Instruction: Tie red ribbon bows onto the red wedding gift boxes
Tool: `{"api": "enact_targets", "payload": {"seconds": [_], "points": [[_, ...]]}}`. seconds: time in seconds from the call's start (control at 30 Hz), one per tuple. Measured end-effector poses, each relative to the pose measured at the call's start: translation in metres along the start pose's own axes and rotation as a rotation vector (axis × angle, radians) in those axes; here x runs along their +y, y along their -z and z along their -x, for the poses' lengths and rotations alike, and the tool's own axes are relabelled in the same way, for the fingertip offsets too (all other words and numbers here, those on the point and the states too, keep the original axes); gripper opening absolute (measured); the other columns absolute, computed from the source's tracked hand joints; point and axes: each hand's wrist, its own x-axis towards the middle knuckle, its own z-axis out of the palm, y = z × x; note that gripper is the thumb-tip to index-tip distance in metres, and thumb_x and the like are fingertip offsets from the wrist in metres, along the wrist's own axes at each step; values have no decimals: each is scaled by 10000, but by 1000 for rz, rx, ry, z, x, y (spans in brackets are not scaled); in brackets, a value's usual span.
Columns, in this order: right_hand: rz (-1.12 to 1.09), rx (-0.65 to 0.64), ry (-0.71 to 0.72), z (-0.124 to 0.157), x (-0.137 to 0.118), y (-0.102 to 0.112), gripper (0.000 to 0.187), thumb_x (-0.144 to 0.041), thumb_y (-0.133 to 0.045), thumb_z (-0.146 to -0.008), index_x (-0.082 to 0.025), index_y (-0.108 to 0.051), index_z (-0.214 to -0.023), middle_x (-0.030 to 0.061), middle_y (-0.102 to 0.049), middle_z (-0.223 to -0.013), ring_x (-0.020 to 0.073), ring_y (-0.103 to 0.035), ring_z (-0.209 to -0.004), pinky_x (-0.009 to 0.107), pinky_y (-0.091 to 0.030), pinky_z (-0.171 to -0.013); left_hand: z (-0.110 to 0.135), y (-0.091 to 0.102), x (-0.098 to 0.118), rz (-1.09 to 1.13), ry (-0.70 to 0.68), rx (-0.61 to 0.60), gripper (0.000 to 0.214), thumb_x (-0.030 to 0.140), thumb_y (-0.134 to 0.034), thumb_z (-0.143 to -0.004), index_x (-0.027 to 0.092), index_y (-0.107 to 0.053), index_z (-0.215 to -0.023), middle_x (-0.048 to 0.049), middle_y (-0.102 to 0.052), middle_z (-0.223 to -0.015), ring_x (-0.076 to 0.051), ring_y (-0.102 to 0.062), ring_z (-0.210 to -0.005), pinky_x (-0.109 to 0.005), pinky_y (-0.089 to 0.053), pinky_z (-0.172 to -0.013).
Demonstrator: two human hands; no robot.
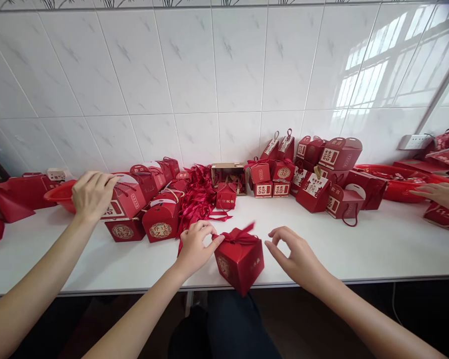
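Observation:
A small red gift box [239, 264] with gold print is tilted over the front edge of the white table, directly before me. A red ribbon bow [242, 236] crosses its top. My left hand [197, 248] pinches the left end of that bow between thumb and fingertips. Just right of the box, apart from it, my right hand [294, 253] is curled with a small gap between thumb and forefinger and nothing seen between them. Behind my left hand lies a heap of loose red ribbons [200, 197].
An open cardboard carton [230, 169] stands behind, a red box [225, 195] before it. Stacked red boxes [340, 152] fill the back right; more boxes [160, 219] stand left. A co-worker's hand [93, 195] touches boxes there. Another person's hand [443, 194] is right, near a red basin [404, 187].

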Motion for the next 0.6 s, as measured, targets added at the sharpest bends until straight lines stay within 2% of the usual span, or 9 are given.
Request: {"api": "enact_targets", "payload": {"seconds": [0.03, 0.1, 0.17, 0.2, 0.27, 0.37, 0.5, 0.6], "points": [[-56, 36, 0, 3, 2, -5, 159, -384, -518, -885, -227, -519, -913, 99, -584, -1101, 246, -565, -1077, 442, -472, -915, 0, -4, -1, 90, 16, -3, 190, 386, -584, -842, 210, -580, -771, -30, -598, -964, -232, -547, -984, -459, -386, -914], [-105, 49, 27, 7, 4, -18, 492, -468, -646, -793, -234, -452, -1180, 134, -479, -1283, 270, -487, -1223, 445, -455, -981, 0, -12, 1, 271, 11, -38, 182, 386, -558, -860, 210, -548, -813, -24, -597, -913, -199, -579, -920, -392, -451, -871], [-107, -19, 55, 8, 5, -35, 775, -466, -747, -689, -251, -370, -1331, 150, -317, -1431, 296, -383, -1331, 450, -411, -1047, -1, -21, 5, 412, 43, -52, 189, 402, -539, -873, 216, -530, -903, -26, -594, -946, -179, -606, -877, -348, -496, -806], [-105, -59, 54, 7, 6, -44, 813, -446, -756, -677, -259, -358, -1361, 149, -271, -1456, 301, -358, -1351, 448, -396, -1064, -2, -25, 7, 457, 75, -33, 218, 411, -538, -875, 221, -512, -980, -35, -589, -994, -174, -617, -871, -338, -510, -778], [-95, -85, 30, -2, 11, -57, 759, -416, -721, -711, -255, -378, -1369, 149, -269, -1448, 301, -367, -1344, 446, -387, -1072, -2, -33, 7, 485, 120, 33, 343, 426, -538, -874, 234, -436, -1139, -64, -558, -1106, -173, -628, -887, -333, -525, -753], [-20, 17, -32, -25, 34, -66, 702, -441, -670, -748, -225, -402, -1360, 170, -294, -1419, 327, -397, -1305, 478, -410, -1035, -2, -41, -10, 348, 113, 96, 425, 422, -496, -894, 224, -355, -1242, -107, -527, -1181, -198, -615, -957, -375, -520, -805], [154, 204, -200, -70, 86, -68, 708, -500, -597, -798, -229, -350, -1404, 184, -255, -1443, 381, -366, -1295, 552, -400, -991, -1, -53, -46, 10, 44, -24, 398, 356, -489, -879, 200, -412, -1236, -134, -542, -1219, -280, -572, -1081, -477, -466, -910], [221, 313, -273, -107, 122, -70, 675, -510, -522, -851, -206, -326, -1421, 193, -212, -1465, 385, -317, -1310, 550, -355, -1017, -4, -62, -59, -104, 25, -92, 440, 317, -507, -846, 177, -451, -1259, -149, -563, -1217, -341, -507, -1180, -543, -398, -981]]}}
